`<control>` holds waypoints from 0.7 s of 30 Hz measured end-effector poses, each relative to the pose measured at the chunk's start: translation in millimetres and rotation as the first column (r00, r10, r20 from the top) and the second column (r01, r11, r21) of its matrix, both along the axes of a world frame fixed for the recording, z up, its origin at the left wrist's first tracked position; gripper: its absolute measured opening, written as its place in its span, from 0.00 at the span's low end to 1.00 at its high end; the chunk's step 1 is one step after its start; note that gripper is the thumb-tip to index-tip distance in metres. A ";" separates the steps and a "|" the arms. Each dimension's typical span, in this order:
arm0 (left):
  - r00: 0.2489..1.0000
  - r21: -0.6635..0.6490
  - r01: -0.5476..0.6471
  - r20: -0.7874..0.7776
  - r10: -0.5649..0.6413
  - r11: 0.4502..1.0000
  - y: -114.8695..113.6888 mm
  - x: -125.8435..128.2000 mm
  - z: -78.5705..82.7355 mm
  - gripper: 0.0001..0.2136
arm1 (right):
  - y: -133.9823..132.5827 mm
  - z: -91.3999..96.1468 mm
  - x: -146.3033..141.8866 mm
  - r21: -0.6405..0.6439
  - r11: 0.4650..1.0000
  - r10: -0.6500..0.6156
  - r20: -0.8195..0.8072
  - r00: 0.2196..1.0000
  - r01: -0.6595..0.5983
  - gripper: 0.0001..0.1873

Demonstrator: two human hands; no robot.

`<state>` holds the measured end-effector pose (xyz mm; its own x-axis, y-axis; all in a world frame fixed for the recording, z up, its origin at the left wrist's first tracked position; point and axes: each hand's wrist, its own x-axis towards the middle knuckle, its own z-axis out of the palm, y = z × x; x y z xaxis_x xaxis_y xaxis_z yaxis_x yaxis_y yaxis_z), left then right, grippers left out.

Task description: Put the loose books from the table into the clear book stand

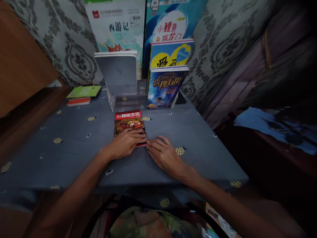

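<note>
A small book (127,121) with a red title band and a dark picture cover lies face up on the cloth-covered table (81,155). My left hand (126,142) rests flat across the lower part of its cover, fingers stretched to the right and hiding some of the picture. At the book's lower right corner is my right hand (164,153), its fingers extended and the tips meeting the edge. Neither hand grips the book. Just behind it stands a clear book stand (130,102) holding a grey-looking book (119,71) upright.
To the right of the stand, a blue Charlie book (165,87) stands before a yellow-and-blue book (170,53). Two large books (119,13) (188,16) lean by the patterned wall. Green and orange books (84,92) lie at the back left. Blue cloth (272,127) lies at right.
</note>
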<state>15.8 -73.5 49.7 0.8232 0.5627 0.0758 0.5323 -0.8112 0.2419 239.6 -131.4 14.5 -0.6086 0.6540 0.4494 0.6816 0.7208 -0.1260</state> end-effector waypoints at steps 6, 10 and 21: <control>0.999 0.057 -0.038 0.007 0.038 0.998 -7.9 -0.7 -8.5 0.21 | -10.9 0.5 -7.8 0.003 0.997 -0.075 0.001 0.997 0.075 0.16; 0.999 0.088 -0.044 -0.006 0.045 0.995 -11.6 -0.8 -12.3 0.22 | -13.9 -0.3 -10.2 -0.004 0.996 -0.091 -0.010 0.996 0.091 0.17; 0.995 0.166 -0.076 -0.046 0.085 0.983 -25.9 -6.7 -22.7 0.25 | -15.7 -1.6 -17.0 -0.003 0.995 -0.097 -0.010 0.995 0.097 0.17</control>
